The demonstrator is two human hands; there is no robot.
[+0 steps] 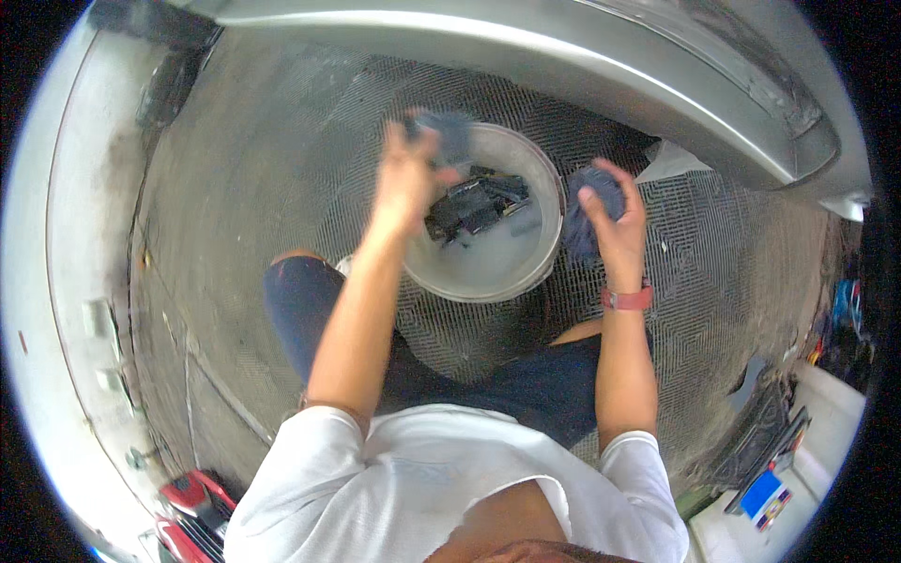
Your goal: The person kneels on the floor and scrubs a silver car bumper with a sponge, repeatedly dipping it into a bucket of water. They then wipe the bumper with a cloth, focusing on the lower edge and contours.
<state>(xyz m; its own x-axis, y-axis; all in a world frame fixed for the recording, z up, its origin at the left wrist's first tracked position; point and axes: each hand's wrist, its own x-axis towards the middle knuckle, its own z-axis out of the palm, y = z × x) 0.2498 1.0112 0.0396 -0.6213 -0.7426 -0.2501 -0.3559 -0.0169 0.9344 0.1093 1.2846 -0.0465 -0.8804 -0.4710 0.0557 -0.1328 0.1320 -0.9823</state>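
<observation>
A round whitish bucket (546, 246) stands on the floor between my knees, with cloudy grey water in it. Several black, angular parts (481, 201) lie partly in that water. My left hand (408, 174) is over the bucket's left rim, smeared by motion. Its fingers are closed on a dark grey-blue object (445, 133), too blurred to name. To the right of the bucket, my right hand (619, 220) grips a bunched dark grey-blue cloth (584, 225), apart from the rim.
A silver-grey car body panel (526, 47) curves across the far side. The floor (310, 141) has a ridged pattern. Red and black items (197, 497) stand at lower left; a black slatted part (751, 432) is at lower right. A white wall (66, 281) runs along the left.
</observation>
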